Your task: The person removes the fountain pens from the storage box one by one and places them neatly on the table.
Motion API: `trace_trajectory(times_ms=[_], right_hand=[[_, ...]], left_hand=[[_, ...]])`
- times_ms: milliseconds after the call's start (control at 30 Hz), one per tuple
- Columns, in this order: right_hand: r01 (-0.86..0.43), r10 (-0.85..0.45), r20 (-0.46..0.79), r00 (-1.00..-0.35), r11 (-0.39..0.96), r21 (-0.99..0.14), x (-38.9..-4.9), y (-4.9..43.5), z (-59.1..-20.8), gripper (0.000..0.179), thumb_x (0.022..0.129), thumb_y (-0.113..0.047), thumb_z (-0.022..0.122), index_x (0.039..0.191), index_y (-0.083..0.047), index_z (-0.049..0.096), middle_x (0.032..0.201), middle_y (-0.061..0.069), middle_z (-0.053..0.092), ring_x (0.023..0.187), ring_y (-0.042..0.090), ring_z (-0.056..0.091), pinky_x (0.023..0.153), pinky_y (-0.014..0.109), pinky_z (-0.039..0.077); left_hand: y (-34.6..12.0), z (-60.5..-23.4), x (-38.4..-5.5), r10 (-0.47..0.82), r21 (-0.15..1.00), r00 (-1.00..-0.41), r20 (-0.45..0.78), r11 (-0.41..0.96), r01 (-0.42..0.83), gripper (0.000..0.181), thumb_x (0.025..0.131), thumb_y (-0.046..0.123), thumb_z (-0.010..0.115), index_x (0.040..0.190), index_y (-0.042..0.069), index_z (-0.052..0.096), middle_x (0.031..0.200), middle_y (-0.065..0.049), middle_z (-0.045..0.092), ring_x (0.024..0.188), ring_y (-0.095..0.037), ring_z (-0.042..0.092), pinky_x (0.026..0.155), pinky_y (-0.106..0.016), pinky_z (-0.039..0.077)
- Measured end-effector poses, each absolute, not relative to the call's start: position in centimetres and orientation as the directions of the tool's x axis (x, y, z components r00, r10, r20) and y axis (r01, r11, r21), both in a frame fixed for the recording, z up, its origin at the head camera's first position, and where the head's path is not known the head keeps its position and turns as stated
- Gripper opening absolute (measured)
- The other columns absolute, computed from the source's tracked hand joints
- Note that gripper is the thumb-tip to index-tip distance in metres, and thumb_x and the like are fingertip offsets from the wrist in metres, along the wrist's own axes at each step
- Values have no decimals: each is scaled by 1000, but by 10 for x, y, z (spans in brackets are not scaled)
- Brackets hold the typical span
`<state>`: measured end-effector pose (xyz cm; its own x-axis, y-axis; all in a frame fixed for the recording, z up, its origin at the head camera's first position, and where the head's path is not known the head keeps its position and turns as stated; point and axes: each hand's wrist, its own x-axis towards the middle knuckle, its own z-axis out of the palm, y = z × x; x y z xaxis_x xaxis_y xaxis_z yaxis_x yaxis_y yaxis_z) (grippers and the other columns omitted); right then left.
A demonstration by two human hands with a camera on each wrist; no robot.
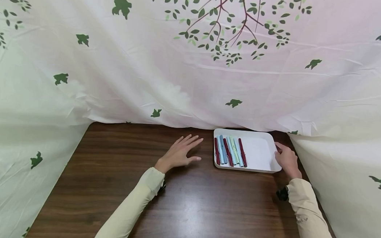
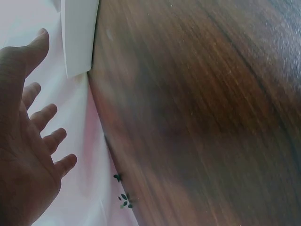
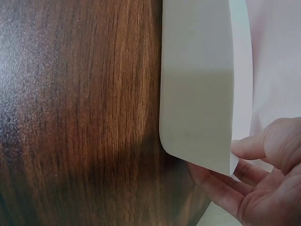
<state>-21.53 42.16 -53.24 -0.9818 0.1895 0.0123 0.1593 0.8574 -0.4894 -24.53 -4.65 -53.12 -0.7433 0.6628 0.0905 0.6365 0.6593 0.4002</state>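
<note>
A shallow white tray (image 1: 260, 150) sits at the back right of the table. In its left half lie several slim stick-shaped items (image 1: 229, 151), dark red, light blue, blue and pale green, side by side; their exact kind is too small to tell. My right hand (image 1: 287, 161) grips the tray's right end; in the right wrist view the thumb is at the rim and the fingers (image 3: 225, 193) are against the outside wall. Left of the tray, apart from it, my left hand (image 1: 182, 151) is spread above the table with fingers straight, holding nothing.
The dark wooden table (image 1: 185, 206) reaches back to a hanging pale cloth (image 1: 193, 79) printed with leaves and birds. More cloth (image 1: 348, 161) hangs along the right side, close to the right arm, and along the left.
</note>
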Motion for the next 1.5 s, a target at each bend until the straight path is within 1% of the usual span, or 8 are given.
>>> trace_trajectory(times_ms=[167, 333, 467, 667, 1033, 1233, 1367, 1500], right_hand=[[118, 157, 39, -987, 861, -494, -213, 422, -534, 47, 97, -1, 54, 143, 10, 54, 107, 35, 69, 84, 45, 68, 64, 48, 50], [120, 152, 21, -988, 852, -510, -213, 425, -535, 48, 98, -3, 54, 144, 10, 53, 110, 37, 69, 91, 49, 68, 68, 53, 52], [134, 156, -3, -988, 840, -526, -214, 424, -535, 48, 100, -3, 55, 146, 9, 52, 115, 39, 67, 95, 50, 69, 67, 49, 53], [133, 161, 7, -987, 836, -532, -217, 419, -535, 47, 100, -3, 55, 145, 8, 54, 115, 39, 68, 91, 48, 70, 65, 46, 52], [123, 148, 4, -989, 837, -532, -216, 415, -535, 48, 100, -4, 54, 146, 10, 52, 116, 39, 67, 99, 52, 68, 75, 59, 53], [105, 141, 28, -990, 840, -532, -215, 417, -532, 48, 99, -3, 53, 144, 12, 52, 114, 40, 67, 98, 53, 68, 76, 62, 52], [99, 136, 34, -990, 848, -521, -216, 416, -533, 48, 99, -3, 53, 145, 11, 52, 114, 39, 68, 96, 52, 68, 74, 60, 52], [103, 144, 40, -989, 853, -511, -217, 414, -534, 48, 99, -2, 54, 144, 10, 54, 111, 38, 69, 89, 47, 69, 68, 53, 52]], left_hand=[[-44, -535, -243, 672, 400, -735, 91, 651, 645, 80, 101, 60, 59, 167, 27, 28, 171, -9, 31, 159, -37, 24, 128, -58, 18], [-40, -535, -241, 673, 414, -734, 91, 645, 643, 80, 101, 59, 61, 167, 26, 29, 171, -8, 32, 159, -34, 25, 128, -57, 18], [-36, -534, -240, 683, 422, -721, 114, 624, 658, 79, 101, 56, 62, 166, 23, 32, 171, -7, 32, 157, -34, 30, 127, -59, 19], [-32, -534, -239, 683, 412, -720, 123, 624, 663, 78, 101, 55, 62, 166, 23, 33, 171, -5, 31, 157, -34, 29, 128, -56, 19], [-16, -531, -239, 701, 354, -707, 91, 641, 681, 74, 103, 59, 56, 166, 27, 33, 172, 1, 31, 161, -27, 22, 131, -46, 13], [-4, -527, -237, 717, 345, -692, 78, 632, 694, 71, 104, 54, 57, 165, 25, 35, 172, 0, 31, 161, -27, 20, 131, -47, 9], [3, -526, -238, 722, 355, -687, 84, 622, 698, 71, 104, 51, 59, 165, 22, 36, 171, -1, 32, 161, -27, 21, 131, -46, 9], [8, -528, -240, 712, 359, -696, 89, 629, 690, 70, 106, 50, 58, 165, 21, 35, 171, -3, 33, 160, -29, 23, 131, -46, 12]])
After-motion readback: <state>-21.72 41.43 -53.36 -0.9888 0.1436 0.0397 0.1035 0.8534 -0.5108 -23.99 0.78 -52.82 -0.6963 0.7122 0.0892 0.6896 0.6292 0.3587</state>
